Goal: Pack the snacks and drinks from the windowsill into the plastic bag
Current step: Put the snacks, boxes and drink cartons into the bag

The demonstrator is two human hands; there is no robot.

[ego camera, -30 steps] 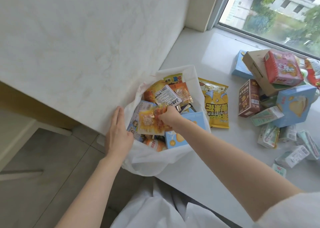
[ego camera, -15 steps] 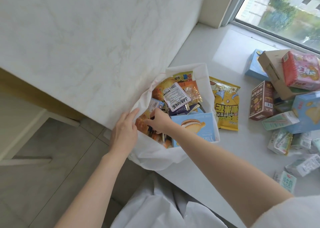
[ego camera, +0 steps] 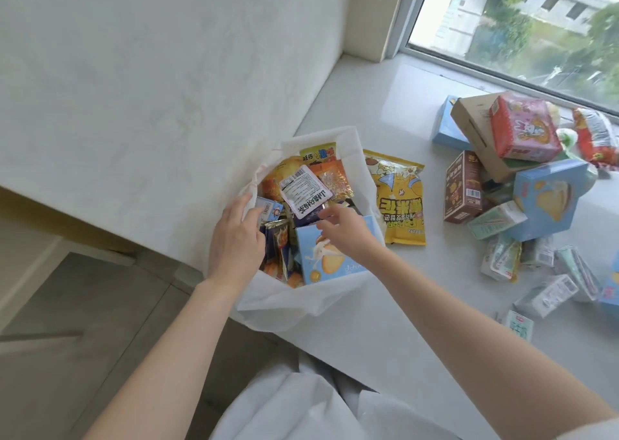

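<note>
- Head view looks down on the right hand [ego camera: 346, 230], which hovers over the open mouth of the plastic bag [ego camera: 284, 300] with fingers loosely spread and nothing in them; its fingertips are near a purple packet, and whether they touch it is hard to tell.
- Left hand [ego camera: 234, 238] rests at the bag's left rim, fingers fairly straight against the white plastic; whether the thumb pinches the rim is hidden behind the hand.
- Inside the bag, a light blue biscuit box [ego camera: 326, 258] lies under the right wrist, beside dark and orange sachets partly covered by the left hand.
- A white barcode pouch [ego camera: 303, 193] lies on top, with orange and yellow packets beneath it mostly buried.
- Bag sits on the windowsill [ego camera: 378, 98] against the pale wall, its near side sagging over the sill's front edge.
- Yellow popcorn bag [ego camera: 400, 198] lies flat just right of the plastic bag, touching its side.
- Farther right is a heap: brown box [ego camera: 464, 186], cardboard box [ego camera: 475, 131], pink pack [ego camera: 522, 128] on top, a blue window box [ego camera: 549, 198], and small drink cartons [ego camera: 499, 257], several blurred.
- Right edge of the frame cuts off more cartons and a red packet.
- Bare sill lies between the popcorn bag and the heap, and behind the bag toward the window.
</note>
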